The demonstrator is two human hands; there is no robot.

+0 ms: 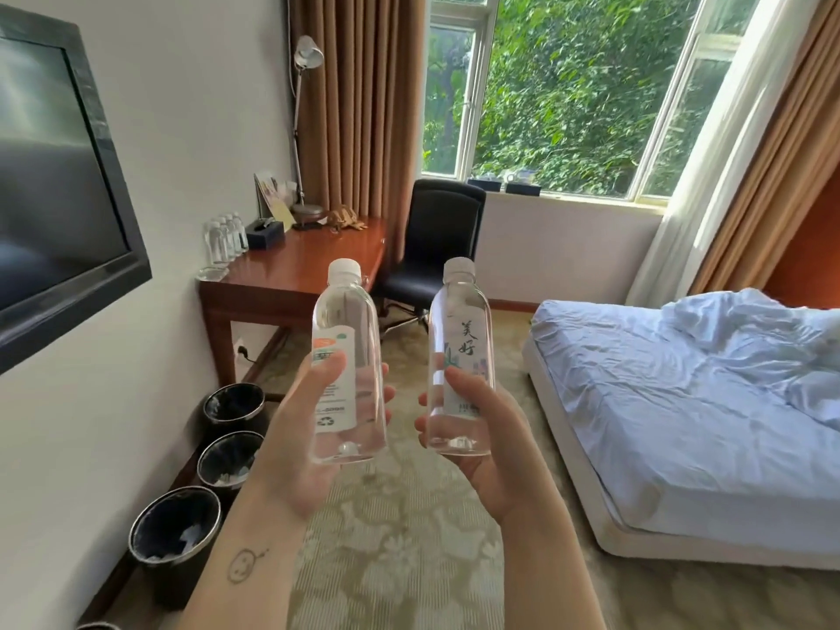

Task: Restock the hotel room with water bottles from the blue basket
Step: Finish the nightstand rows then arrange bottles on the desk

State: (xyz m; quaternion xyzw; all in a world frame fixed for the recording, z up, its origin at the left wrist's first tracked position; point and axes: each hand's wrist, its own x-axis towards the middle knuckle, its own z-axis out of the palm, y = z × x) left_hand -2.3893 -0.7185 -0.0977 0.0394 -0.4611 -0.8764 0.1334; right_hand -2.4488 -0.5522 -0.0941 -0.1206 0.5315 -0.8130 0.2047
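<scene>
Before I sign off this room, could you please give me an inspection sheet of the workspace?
Surface: wooden desk against the left wall.
Job's things: left bottle and right bottle, capped; row of bottles at the desk's near end; blue basket not seen.
Clutter: tissue box and desk lamp on desk; three lined bins on floor.
Grips: left hand and right hand each curled round one bottle.
Cables: plug in socket under desk.
Surroundings: office chair, unmade bed, wall television, window.

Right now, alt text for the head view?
The left hand holds a white-labelled water bottle, the right hand a character-printed water bottle, both caps up. Beyond: a desk with more bottles, a chair, an unmade bed.
</scene>
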